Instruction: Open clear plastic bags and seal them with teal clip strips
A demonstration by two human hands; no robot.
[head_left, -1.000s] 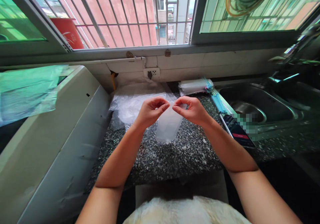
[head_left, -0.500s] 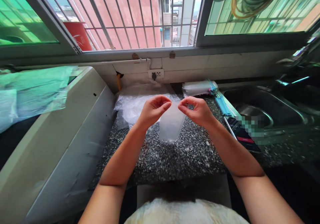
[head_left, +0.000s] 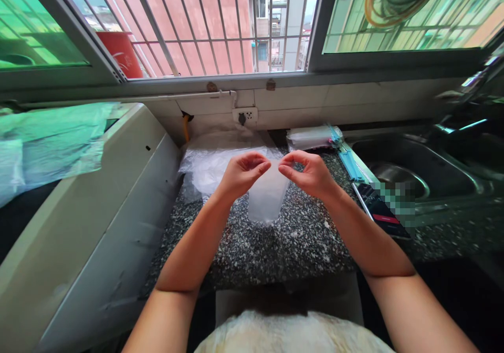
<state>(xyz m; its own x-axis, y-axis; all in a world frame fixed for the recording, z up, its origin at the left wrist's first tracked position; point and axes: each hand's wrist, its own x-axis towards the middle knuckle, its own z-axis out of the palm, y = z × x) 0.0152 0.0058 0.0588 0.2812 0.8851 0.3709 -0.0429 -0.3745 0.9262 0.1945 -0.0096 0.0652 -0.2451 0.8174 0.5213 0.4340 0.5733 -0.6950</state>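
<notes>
A translucent plastic bag (head_left: 266, 200) hangs above the speckled stone counter, its lower end towards me. My left hand (head_left: 244, 172) pinches the bag's top edge between thumb and forefinger. On the other side of the same edge, my right hand (head_left: 304, 172) is closed in a like pinch. A small gap separates the two sets of fingertips. Behind my left hand lies a heap of clear plastic bags (head_left: 208, 172), partly covered by that hand. Whether the held bag touches the counter I cannot tell.
A wrapped pack of clear plastic (head_left: 309, 138) and light blue strips (head_left: 350, 164) lie at the back right. A phone (head_left: 380, 211) rests beside the sink (head_left: 444, 177), which holds a metal bowl (head_left: 399, 179). At left stands a pale, box-like appliance (head_left: 106, 185).
The view has swung slightly to the left since a second ago. My hands keep their pinch on the bag; the gap between the fingertips has varied a little.
</notes>
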